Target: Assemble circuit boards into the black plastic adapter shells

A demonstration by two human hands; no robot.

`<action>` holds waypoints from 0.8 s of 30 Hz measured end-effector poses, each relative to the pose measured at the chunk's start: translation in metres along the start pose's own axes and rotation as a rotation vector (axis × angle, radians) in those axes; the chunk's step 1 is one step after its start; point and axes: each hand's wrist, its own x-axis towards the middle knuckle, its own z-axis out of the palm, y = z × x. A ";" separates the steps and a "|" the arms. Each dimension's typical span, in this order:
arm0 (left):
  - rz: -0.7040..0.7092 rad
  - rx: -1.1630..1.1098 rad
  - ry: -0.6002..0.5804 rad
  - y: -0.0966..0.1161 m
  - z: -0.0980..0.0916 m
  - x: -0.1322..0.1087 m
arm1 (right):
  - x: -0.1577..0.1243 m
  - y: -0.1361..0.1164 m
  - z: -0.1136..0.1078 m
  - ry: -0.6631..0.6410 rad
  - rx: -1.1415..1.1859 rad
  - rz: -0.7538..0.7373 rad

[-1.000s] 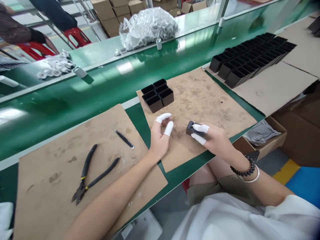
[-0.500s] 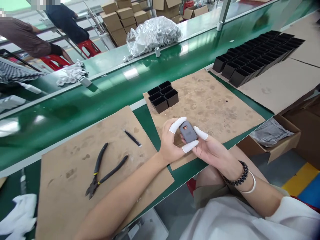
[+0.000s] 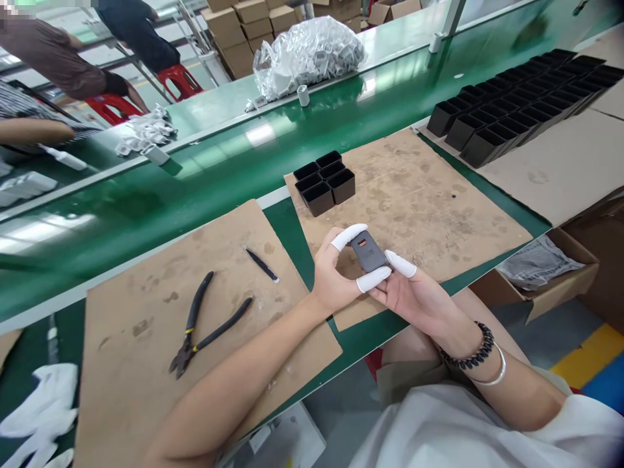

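A small dark grey USB charger (image 3: 369,253) with an orange port is held up over the near edge of the cardboard. My left hand (image 3: 332,276) grips it between thumb and index finger, both in white finger cots. My right hand (image 3: 418,294) supports its lower right side, with the cotted thumb at the edge and other fingers partly hidden behind. On the left cardboard lie black-handled cutting pliers (image 3: 194,325), handles spread, and black tweezers (image 3: 262,264). Beyond my hands stands a small group of black open-topped boxes (image 3: 319,198).
Many more black boxes (image 3: 487,146) stand in rows at right. A clear bag of white parts (image 3: 312,55) and loose white parts (image 3: 156,153) lie across the green belt (image 3: 219,169). White gloves (image 3: 41,403) lie at left. Seated people are beyond; an open carton (image 3: 556,296) sits at lower right.
The camera view has shifted slightly, moving the scene a little right in the picture. Both hands keep the charger, which looks slightly turned. At far left a person's forearm has come into view.
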 end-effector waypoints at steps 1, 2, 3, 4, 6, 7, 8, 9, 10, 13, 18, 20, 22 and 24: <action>-0.010 -0.006 0.001 0.000 0.000 0.000 | 0.000 0.000 0.000 0.005 0.012 0.000; -0.017 -0.009 0.000 0.000 0.000 0.000 | 0.001 0.001 -0.001 0.005 0.019 -0.001; -0.022 -0.011 0.000 -0.001 0.000 0.000 | 0.001 0.001 -0.002 0.001 0.021 -0.004; -0.026 -0.014 -0.001 -0.001 0.000 0.000 | 0.002 0.001 -0.003 -0.005 0.023 -0.007; -0.031 -0.020 -0.002 -0.001 0.001 0.000 | 0.002 0.002 -0.005 -0.012 0.029 -0.010; -0.035 -0.025 -0.003 -0.001 0.001 0.000 | 0.003 0.002 -0.006 -0.014 0.033 -0.008; -0.040 -0.030 -0.005 -0.001 0.001 0.000 | 0.003 0.003 -0.006 -0.016 0.037 -0.005; -0.044 -0.036 -0.006 -0.001 0.001 0.000 | 0.003 0.005 -0.007 -0.019 0.039 -0.002; -0.048 -0.041 -0.007 -0.002 0.000 0.000 | 0.004 0.006 -0.007 -0.023 0.039 0.000; -0.042 -0.043 -0.026 -0.002 0.000 0.000 | 0.004 0.005 -0.007 -0.019 0.007 0.002; 0.047 -0.051 -0.082 -0.007 0.004 -0.002 | 0.000 -0.031 -0.020 0.094 -0.447 -0.701; 0.043 -0.068 -0.055 -0.011 0.005 -0.003 | -0.002 -0.053 -0.031 0.212 -0.747 -1.364; 0.005 -0.066 -0.029 -0.013 0.007 -0.004 | -0.002 -0.069 -0.040 0.329 -1.138 -1.733; -0.024 -0.043 -0.019 -0.015 0.008 -0.005 | 0.001 -0.078 -0.047 0.412 -1.598 -1.621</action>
